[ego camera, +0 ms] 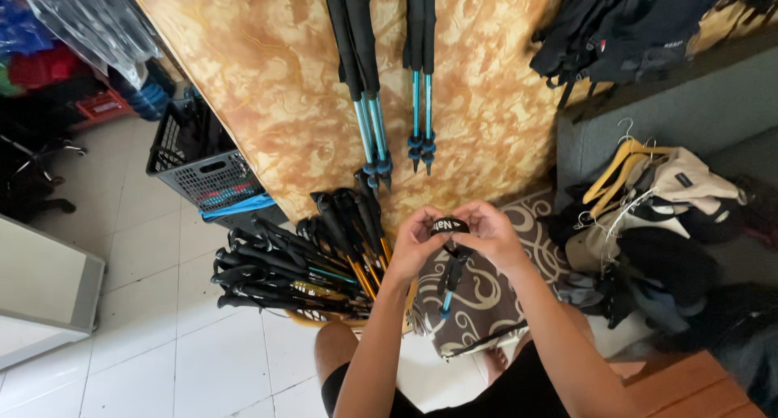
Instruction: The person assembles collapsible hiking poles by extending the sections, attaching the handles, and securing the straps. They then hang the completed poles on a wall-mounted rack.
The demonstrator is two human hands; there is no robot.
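Left hand (413, 241) and right hand (491, 233) pinch black strap (450, 224) taut at 12 o'clock; pole (450, 282) dangles below; pole pile (296, 268) at 9.

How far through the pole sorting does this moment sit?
Looks done: two pairs of blue poles lie straight on the mottled board. In hand: the left hand and right hand pinch the black strap of one pole hanging below them. Left, apparently: a heap of black-handled poles beside the left forearm, untouched.
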